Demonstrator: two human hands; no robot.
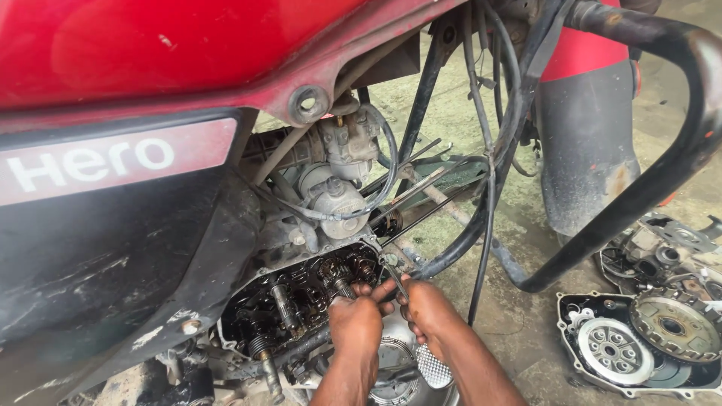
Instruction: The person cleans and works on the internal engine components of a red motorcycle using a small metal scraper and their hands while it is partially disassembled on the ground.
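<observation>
We work on a red motorcycle (150, 45) whose black side panel (98, 248) hangs over the left of the view; a black crash guard (662, 150) arcs across the right. The engine crankcase (301, 301) stands open, its side cover off, gears and shafts bare, the carburettor (342, 162) above it. Off to the right, well apart on the concrete floor (519, 316), lie the removed clutch cover (602, 353) and a clutch assembly (673, 323)

Our left hand (355, 319) has its fingers curled and pressed against the gear cluster at the right end of the open case; we cannot tell whether they grasp a part or only steady it. Our right hand (430, 308) is clenched round a slim metal tool (392, 277) whose tip reaches up to the case's upper right corner; its kind is too small to tell

Judgement on technique: we keep the tool square on its fastener, brace with the left hand close beside it, and turn in short strokes. The loose black cables (485, 225) hang just beside the right wrist, so we keep them out of the swing. Oily parts may slip; we grip firmly
</observation>
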